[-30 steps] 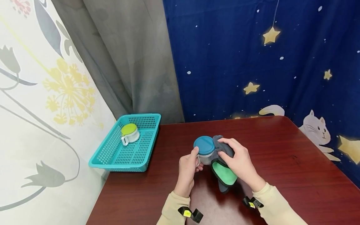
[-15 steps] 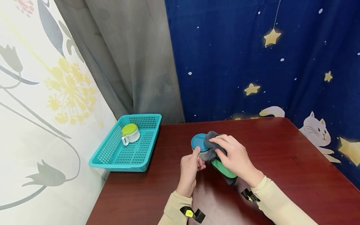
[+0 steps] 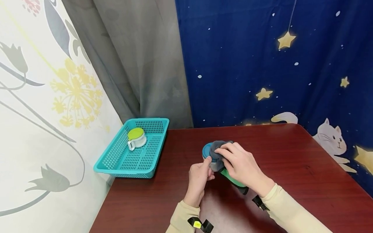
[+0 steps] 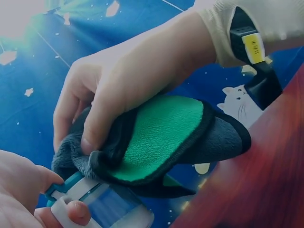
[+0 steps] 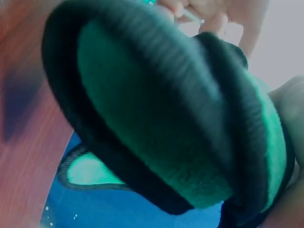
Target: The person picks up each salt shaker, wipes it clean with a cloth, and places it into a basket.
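Observation:
Over the table, my left hand [image 3: 198,178] grips a small clear jar [image 4: 114,204] by its white handle, a finger through the loop and the thumb up at the blue lid [image 3: 206,150]. My right hand [image 3: 243,166] pinches a bunched grey and green cloth [image 3: 218,150] against the lid's right side, covering much of it. In the left wrist view the cloth's green face [image 4: 161,137] and dark edging hang from the right hand's fingers, beside the jar's wall. Folds of the same cloth [image 5: 152,118] fill most of the right wrist view and hide the jar there.
A turquoise perforated basket [image 3: 158,155] stands at the table's left side. Inside it sits a similar white jar [image 3: 138,141] with a green lid. The dark red wooden table [image 3: 291,168] reaches back to a grey curtain [image 3: 154,64] and a blue starry curtain [image 3: 233,64].
The cloth has moved left and up from the jar's side onto its lid, and the right hand has gone with it. The left hand keeps its hold on the jar.

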`<state>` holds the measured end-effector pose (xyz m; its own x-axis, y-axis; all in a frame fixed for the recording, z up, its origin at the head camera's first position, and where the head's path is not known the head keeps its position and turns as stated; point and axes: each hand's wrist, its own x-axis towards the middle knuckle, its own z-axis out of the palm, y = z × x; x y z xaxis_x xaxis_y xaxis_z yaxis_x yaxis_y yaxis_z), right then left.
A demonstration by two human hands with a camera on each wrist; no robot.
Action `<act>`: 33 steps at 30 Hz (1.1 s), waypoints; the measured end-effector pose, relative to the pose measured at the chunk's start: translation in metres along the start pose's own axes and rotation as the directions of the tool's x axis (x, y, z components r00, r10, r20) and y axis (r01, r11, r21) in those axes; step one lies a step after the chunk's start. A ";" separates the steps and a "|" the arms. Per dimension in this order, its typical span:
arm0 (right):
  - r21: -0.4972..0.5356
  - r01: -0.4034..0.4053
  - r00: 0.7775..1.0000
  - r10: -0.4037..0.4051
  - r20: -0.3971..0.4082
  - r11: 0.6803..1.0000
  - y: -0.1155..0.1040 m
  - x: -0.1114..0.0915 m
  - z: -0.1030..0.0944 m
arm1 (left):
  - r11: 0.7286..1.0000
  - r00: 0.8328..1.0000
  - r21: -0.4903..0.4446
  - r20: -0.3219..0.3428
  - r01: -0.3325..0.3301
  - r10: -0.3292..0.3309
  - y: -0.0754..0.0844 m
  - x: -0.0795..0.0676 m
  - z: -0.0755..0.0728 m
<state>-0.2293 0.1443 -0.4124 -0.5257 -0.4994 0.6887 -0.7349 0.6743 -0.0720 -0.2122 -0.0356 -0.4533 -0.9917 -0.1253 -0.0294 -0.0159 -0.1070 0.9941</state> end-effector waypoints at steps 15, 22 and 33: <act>-0.084 -0.176 0.983 0.179 0.036 0.981 0.029 -0.002 -0.008 | 0.999 0.998 0.025 0.054 0.034 -0.036 -0.003 -0.008 0.005; -0.044 -0.148 0.988 0.150 0.036 0.988 0.026 -0.002 -0.008 | 0.998 0.997 0.033 0.061 0.047 -0.049 -0.004 -0.008 0.006; 0.057 -0.033 0.998 0.030 0.058 0.998 0.010 -0.004 -0.007 | 0.998 0.998 0.045 0.053 0.032 -0.034 -0.006 -0.006 0.004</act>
<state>-0.2312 0.1567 -0.4103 -0.5711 -0.5100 0.6432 -0.7404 0.6584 -0.1355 -0.2062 -0.0300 -0.4585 -0.9960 -0.0686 -0.0578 -0.0532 -0.0668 0.9963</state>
